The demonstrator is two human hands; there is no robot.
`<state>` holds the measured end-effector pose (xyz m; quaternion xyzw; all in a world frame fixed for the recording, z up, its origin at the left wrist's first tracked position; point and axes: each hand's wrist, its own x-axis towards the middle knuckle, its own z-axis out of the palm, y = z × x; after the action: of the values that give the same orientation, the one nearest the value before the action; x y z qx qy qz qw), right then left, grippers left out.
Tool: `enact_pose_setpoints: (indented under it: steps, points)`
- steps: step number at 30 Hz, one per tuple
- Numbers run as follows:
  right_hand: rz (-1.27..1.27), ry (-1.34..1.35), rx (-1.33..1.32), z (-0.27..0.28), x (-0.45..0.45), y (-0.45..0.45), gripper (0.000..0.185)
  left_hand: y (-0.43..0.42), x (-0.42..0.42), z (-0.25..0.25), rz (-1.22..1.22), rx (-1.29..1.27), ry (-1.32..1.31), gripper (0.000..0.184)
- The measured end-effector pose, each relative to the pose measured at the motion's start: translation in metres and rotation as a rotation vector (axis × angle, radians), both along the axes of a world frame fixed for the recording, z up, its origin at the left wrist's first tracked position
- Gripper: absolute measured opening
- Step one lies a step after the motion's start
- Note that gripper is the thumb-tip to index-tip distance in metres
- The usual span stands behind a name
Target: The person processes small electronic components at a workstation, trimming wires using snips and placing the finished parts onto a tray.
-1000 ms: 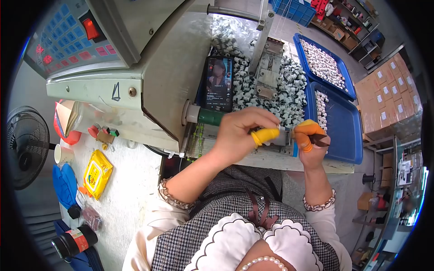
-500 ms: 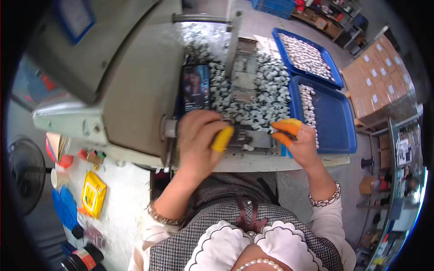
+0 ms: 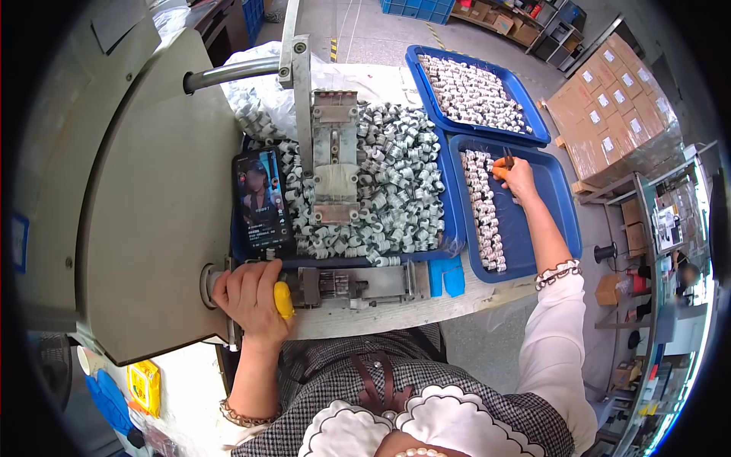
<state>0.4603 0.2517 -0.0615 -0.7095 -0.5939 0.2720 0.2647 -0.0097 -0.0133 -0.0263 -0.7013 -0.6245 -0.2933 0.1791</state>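
Observation:
My left hand (image 3: 255, 301), with a yellow finger cover on the thumb, is closed over the shaft beside the machine's round collar (image 3: 206, 286). To its right is the metal fixture (image 3: 358, 286) at the table's front. My right hand (image 3: 518, 181), wearing orange finger covers, reaches over the near blue tray (image 3: 544, 236). Its fingers are pinched at the row of small white ribbed parts (image 3: 482, 209). A dark, narrow, pronged thing (image 3: 509, 158) sticks up at the fingertips; its kind is unclear. Whether a white part is also pinched there is hidden.
A blue bin heaped with loose white parts (image 3: 400, 175) lies behind the fixture, under a metal arm (image 3: 335, 152). A phone (image 3: 261, 199) leans at the bin's left. Another blue tray (image 3: 537, 129) holds many parts. Stacked cartons (image 3: 617, 114) stand at right.
My right hand has moved from the fixture's right end out to the near tray. My left hand has shifted left onto the machine's shaft. The view has also shifted.

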Motion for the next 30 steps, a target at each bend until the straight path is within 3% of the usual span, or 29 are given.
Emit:
enact_pose_setpoints:
  steps: [1, 6, 9, 10, 12, 14, 15, 18, 20, 23, 26, 30]
  points:
    - [-0.03, 0.005, -0.002, -0.004, 0.003, 0.003, 0.02, -0.001, -0.001, -0.002, 0.011, -0.005, 0.003, 0.059]
    - [0.036, 0.094, -0.123, 0.008, 0.005, 0.004, 0.026, -0.001, -0.001, -0.004, 0.013, 0.008, 0.02, 0.056]
    - [-0.014, -0.085, -0.062, 0.017, -0.007, -0.002, 0.022, 0.001, 0.001, -0.003, 0.017, 0.037, 0.036, 0.051]
    - [0.044, -0.278, 0.043, 0.021, -0.007, -0.004, 0.025, 0.002, 0.004, 0.003, -0.012, 0.057, 0.01, 0.034]
    - [0.139, -0.615, 0.225, 0.036, -0.019, -0.013, 0.031, 0.002, 0.006, 0.001, -0.011, 0.063, -0.002, 0.034]
    - [0.24, -0.611, 0.473, 0.052, -0.042, -0.028, 0.029, 0.003, 0.007, 0.002, -0.011, 0.065, -0.013, 0.032]
    - [0.299, -0.435, 0.399, 0.064, -0.064, -0.038, 0.023, 0.003, 0.008, 0.001, -0.014, 0.065, -0.021, 0.031]
    - [0.582, -0.352, 0.325, 0.08, -0.117, -0.064, 0.016, 0.006, 0.01, 0.001, -0.021, 0.083, -0.046, 0.029]
    - [0.607, -0.451, 0.356, 0.073, -0.134, -0.063, 0.016, 0.007, 0.012, 0.001, -0.035, 0.079, -0.064, 0.031]
    - [0.612, -0.389, 0.368, 0.055, -0.141, -0.05, 0.02, 0.008, 0.013, -0.002, -0.056, 0.072, -0.094, 0.036]
    - [0.67, -0.578, 0.343, 0.049, -0.145, -0.044, 0.024, 0.011, 0.015, -0.003, -0.063, 0.089, -0.107, 0.04]
    - [0.649, -0.523, 0.242, 0.055, -0.145, -0.038, 0.021, 0.012, 0.016, -0.001, -0.087, 0.077, -0.15, 0.04]
